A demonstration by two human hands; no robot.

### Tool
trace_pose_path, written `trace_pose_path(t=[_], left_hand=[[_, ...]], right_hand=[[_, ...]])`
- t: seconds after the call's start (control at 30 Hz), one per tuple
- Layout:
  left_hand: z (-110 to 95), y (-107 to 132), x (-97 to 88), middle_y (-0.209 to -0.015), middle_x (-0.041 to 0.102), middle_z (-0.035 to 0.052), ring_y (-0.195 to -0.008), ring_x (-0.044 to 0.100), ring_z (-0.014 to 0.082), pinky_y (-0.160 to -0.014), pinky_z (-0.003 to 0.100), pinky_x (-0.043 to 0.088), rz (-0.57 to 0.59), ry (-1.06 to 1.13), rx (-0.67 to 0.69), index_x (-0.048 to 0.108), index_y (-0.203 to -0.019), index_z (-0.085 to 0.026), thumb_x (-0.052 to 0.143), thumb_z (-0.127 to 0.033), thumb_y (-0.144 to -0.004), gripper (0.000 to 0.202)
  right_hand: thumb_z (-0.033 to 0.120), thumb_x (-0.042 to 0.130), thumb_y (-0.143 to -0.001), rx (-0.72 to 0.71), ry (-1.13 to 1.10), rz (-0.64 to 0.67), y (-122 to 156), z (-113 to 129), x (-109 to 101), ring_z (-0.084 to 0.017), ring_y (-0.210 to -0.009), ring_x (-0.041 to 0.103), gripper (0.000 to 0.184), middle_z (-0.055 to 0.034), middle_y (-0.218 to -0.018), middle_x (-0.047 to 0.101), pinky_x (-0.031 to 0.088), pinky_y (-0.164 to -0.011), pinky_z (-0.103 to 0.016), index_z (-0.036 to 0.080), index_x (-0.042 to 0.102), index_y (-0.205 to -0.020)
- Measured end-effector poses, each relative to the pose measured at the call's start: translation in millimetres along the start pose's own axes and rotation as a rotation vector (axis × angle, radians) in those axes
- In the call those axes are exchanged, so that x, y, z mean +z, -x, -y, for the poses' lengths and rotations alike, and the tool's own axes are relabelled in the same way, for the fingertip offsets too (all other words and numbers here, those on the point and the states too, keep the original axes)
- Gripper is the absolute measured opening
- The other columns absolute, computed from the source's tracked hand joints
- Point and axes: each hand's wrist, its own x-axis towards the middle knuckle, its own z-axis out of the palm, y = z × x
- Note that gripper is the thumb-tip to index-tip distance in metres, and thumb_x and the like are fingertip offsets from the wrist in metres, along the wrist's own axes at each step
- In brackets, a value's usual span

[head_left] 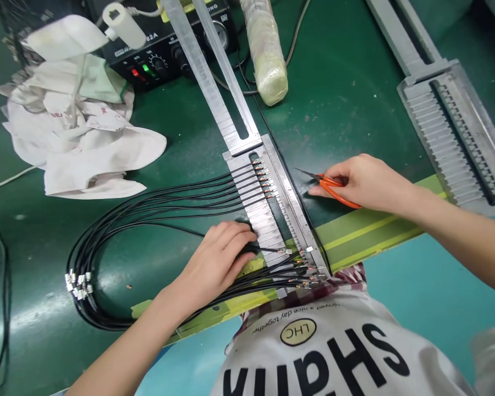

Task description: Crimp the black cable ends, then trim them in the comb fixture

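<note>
My left hand (223,254) is closed round a black cable (177,226) beside the lower part of a slotted metal fixture (268,237). The cable's bare metal end sticks out past my fingers over the fixture. Several other black cables (177,193) lie in the fixture's upper slots, their stripped ends at the central gap. More cable ends (305,269) bunch at its lower end. To the right of the fixture, my right hand (357,181) holds orange-handled tweezers or fine snips (334,190), the dark pointed tip directed left toward the fixture.
A second metal fixture (457,137) rests at the right. White gloves or cloths (91,148) are heaped at the left, before a black control box (148,60). A plastic-wrapped roll (268,60) lies at the back. Green-yellow tape (367,234) lines the table's front edge.
</note>
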Motion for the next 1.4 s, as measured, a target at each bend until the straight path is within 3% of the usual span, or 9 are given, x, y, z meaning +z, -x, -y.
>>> trace_pose_path(t=[0.07, 0.17, 0.27, 0.37, 0.8, 1.03, 1.2, 1.3, 1.4], left_hand=[[1.0, 5.9, 2.0, -0.106, 0.062, 0.0084, -0.102, 0.055, 0.0217, -0.090, 0.037, 0.046, -0.001, 0.023, 0.006, 0.058, -0.110, -0.019, 0.053, -0.016, -0.094, 0.016], [3.5, 2.2, 7.1, -0.101, 0.060, 0.0074, -0.096, 0.057, 0.0180, -0.085, 0.031, 0.050, -0.153, 0.045, -0.003, 0.057, -0.106, -0.019, 0.053, -0.011, -0.093, 0.015], [6.0, -9.5, 11.7, -0.102, 0.059, 0.0084, -0.096, 0.058, 0.0179, -0.085, 0.030, 0.051, -0.359, -0.095, -0.038, 0.055, -0.106, -0.018, 0.055, -0.010, -0.092, 0.016], [10.7, -19.0, 15.8, -0.103, 0.061, 0.0109, -0.097, 0.059, 0.0211, -0.087, 0.035, 0.052, -0.457, -0.277, -0.081, 0.055, -0.105, -0.016, 0.053, -0.011, -0.092, 0.014], [25.5, -20.6, 8.2, -0.100, 0.062, 0.0104, -0.092, 0.059, 0.0206, -0.078, 0.033, 0.051, -0.372, -0.381, 0.049, 0.061, -0.115, -0.016, 0.050, -0.007, -0.090, 0.028], [29.9, -19.2, 24.8, -0.105, 0.063, 0.0106, -0.096, 0.059, 0.0198, -0.083, 0.032, 0.048, -0.430, -0.264, 0.061, 0.060, -0.120, -0.017, 0.054, -0.005, -0.088, 0.034], [23.5, -8.8, 34.9, -0.098, 0.063, 0.0092, -0.095, 0.056, 0.0241, -0.084, 0.042, 0.038, -0.499, -0.451, -0.070, 0.063, -0.126, -0.026, 0.058, -0.009, -0.088, 0.042], [18.0, -4.1, 33.1, -0.089, 0.062, 0.0062, -0.085, 0.054, 0.0213, -0.079, 0.040, 0.035, -0.417, -0.460, -0.107, 0.059, -0.132, -0.027, 0.055, -0.009, -0.090, 0.046], [4.4, 4.9, 25.9, -0.099, 0.064, 0.0069, -0.091, 0.056, 0.0219, -0.085, 0.042, 0.035, -0.320, -0.360, -0.148, 0.052, -0.137, -0.026, 0.052, -0.012, -0.093, 0.046]], right_hand=[[0.077, 0.046, -0.082, 0.007, -0.026, -0.004, 0.4, 2.2, 0.6, -0.014, -0.050, 0.038, 0.060, 0.0030, -0.049, 0.044, 0.028, -0.052, -0.028, 0.023, 0.054, -0.058], [0.078, 0.045, -0.082, 0.019, -0.047, -0.021, -1.2, 6.5, 0.0, -0.015, -0.051, 0.038, 0.061, 0.0027, -0.050, 0.044, 0.028, -0.052, -0.028, 0.023, 0.055, -0.059], [0.078, 0.047, -0.081, 0.024, -0.061, -0.045, -3.0, 8.0, 0.1, -0.014, -0.051, 0.035, 0.061, 0.0031, -0.050, 0.042, 0.028, -0.052, -0.028, 0.022, 0.053, -0.058], [0.076, 0.049, -0.082, 0.025, -0.090, -0.055, -4.2, 6.0, 1.7, -0.013, -0.051, 0.032, 0.060, 0.0036, -0.050, 0.040, 0.027, -0.051, -0.028, 0.021, 0.052, -0.058], [0.073, 0.057, -0.080, -0.004, -0.180, -0.071, -9.6, -3.6, 10.5, -0.011, -0.050, 0.028, 0.058, 0.0037, -0.050, 0.036, 0.023, -0.047, -0.027, 0.020, 0.051, -0.056], [0.073, 0.058, -0.079, -0.006, -0.197, -0.088, -10.2, -6.4, 13.5, -0.011, -0.050, 0.028, 0.057, 0.0038, -0.050, 0.036, 0.022, -0.049, -0.028, 0.021, 0.052, -0.056], [0.073, 0.057, -0.081, -0.004, -0.225, -0.082, -10.7, -8.0, 15.4, -0.011, -0.048, 0.030, 0.057, 0.0035, -0.050, 0.038, 0.021, -0.049, -0.028, 0.021, 0.055, -0.058], [0.073, 0.058, -0.080, -0.009, -0.224, -0.104, -10.1, -7.0, 14.8, -0.011, -0.050, 0.029, 0.057, 0.0036, -0.050, 0.037, 0.021, -0.049, -0.027, 0.021, 0.053, -0.057], [0.073, 0.059, -0.079, -0.021, -0.214, -0.124, -5.5, -6.0, 14.9, -0.012, -0.051, 0.030, 0.058, 0.0037, -0.051, 0.036, 0.022, -0.049, -0.027, 0.021, 0.051, -0.056]])
